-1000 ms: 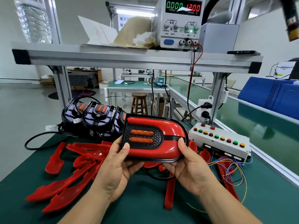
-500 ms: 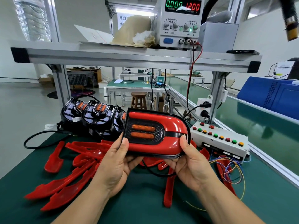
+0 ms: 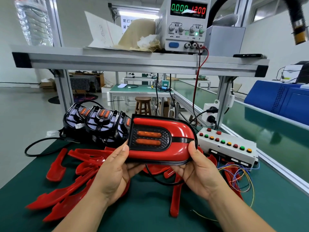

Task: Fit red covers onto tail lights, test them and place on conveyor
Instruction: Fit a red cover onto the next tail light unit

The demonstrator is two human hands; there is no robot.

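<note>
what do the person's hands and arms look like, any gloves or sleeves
The left hand and right hand are bare: no gloves, and no rings on the fingers that show. The left forearm and right forearm are uncovered to the frame's edge, with no sleeve, watch or wristband in view. The thumbnails are short and unpainted.

One head-worn wide-angle view, straight lines bowed at the edges. It faces forward and down across the green bench (image 3: 148,205) from the person's side. Closest, low centre: left hand (image 3: 112,174) and right hand (image 3: 199,173) gripping the tail light (image 3: 160,139), forearms leaving the bottom edge. Shelf rail (image 3: 133,61) spans the upper half, power supply (image 3: 185,24) seen from slightly below. Conveyor (image 3: 267,131) recedes right. Top-right corner: maybe a hose (image 3: 296,22), too smeared to say.
</note>
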